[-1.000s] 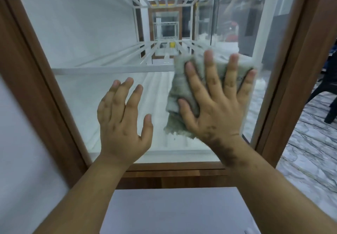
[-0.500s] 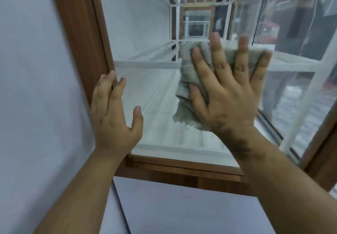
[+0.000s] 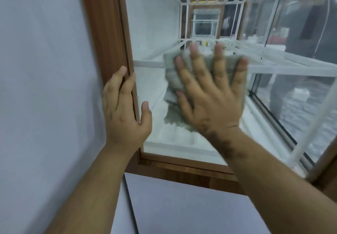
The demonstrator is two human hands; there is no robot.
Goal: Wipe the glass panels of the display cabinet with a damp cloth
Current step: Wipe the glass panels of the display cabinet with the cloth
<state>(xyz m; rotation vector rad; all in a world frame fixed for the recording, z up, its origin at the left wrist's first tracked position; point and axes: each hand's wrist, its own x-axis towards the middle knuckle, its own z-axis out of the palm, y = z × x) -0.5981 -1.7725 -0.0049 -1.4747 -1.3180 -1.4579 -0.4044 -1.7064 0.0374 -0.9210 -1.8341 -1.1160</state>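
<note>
Looks like a shop or showroom — glass display cabinet (image 3: 156, 24) in a wood-grain frame (image 3: 105, 33), white wire shelves (image 3: 273, 64) inside, patterned stone floor (image 3: 310, 106) beyond the panes — plain pale wall (image 3: 42, 69) alongside.

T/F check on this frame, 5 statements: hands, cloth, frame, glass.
1. The right hand presses the cloth flat against the glass panel with spread fingers. True.
2. The left hand grips a second cloth. False: it holds nothing; its straight fingers lie at the wooden frame.
3. The cloth is bright red. False: it is grey-green.
4. White wire shelving shows behind the glass. True.
5. The right hand sits at the panel's top edge. False: it is on the lower part, a little above the bottom rail of the frame.
</note>
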